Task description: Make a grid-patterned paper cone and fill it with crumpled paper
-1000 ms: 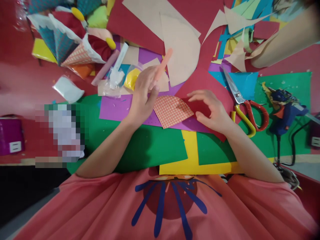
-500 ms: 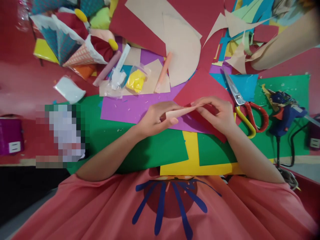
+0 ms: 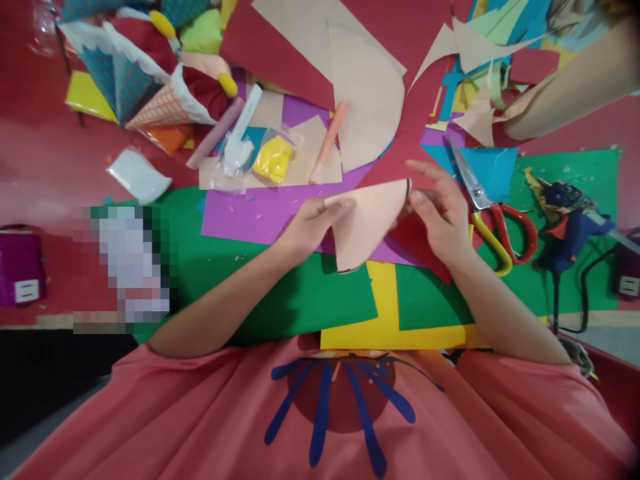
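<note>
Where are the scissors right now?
In the head view, the scissors lie right of centre, between the right hand and the glue gun, their blades over the blue sheet.

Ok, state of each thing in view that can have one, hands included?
cut piece: held, plain face showing
left hand: pinching the piece's left end
right hand: fingers curved at the piece's right corner, contact unclear
scissors: lying down, blades look closed
glue gun: lying down, on or off unclear
yellow lump: in clear plastic
pink-checked cone: rolled, lying tilted
</note>
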`<state>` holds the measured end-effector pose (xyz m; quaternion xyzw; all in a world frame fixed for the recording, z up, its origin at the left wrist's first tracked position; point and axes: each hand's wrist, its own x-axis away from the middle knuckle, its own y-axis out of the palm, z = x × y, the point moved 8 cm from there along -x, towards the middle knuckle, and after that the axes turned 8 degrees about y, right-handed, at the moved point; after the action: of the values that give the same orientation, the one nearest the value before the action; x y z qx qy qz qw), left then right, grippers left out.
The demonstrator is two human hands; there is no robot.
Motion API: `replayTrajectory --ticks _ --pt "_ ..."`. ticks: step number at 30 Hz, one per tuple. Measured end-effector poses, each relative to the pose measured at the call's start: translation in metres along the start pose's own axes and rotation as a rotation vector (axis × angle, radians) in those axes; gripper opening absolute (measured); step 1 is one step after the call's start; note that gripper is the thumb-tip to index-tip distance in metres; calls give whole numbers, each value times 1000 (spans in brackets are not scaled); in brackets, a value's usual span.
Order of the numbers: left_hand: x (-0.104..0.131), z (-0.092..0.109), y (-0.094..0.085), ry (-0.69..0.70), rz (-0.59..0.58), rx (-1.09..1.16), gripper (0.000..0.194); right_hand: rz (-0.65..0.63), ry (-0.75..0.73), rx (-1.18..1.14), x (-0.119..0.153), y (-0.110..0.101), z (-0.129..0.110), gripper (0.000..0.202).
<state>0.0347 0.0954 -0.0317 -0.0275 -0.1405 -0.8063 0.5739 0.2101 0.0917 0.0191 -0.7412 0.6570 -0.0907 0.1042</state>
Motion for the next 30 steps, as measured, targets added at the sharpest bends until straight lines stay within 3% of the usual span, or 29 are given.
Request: replayTrajectory --ticks 7,13,20,26,30 --pt "-2 0 -2 21 146 243 22 7 -301 411 8 14 -16 59" --pt "-2 4 6 -13 134 306 31 -53 -284 379 14 16 -13 33" --pt "0 2 14 -48 85 341 30 -161 -484 445 23 31 -28 21" --pt "-3 -3 11 -115 0 329 39 -236 -439 427 23 35 -25 21" --pt "-7 7 5 -74 25 327 39 -303 -320 178 18 30 -25 16"
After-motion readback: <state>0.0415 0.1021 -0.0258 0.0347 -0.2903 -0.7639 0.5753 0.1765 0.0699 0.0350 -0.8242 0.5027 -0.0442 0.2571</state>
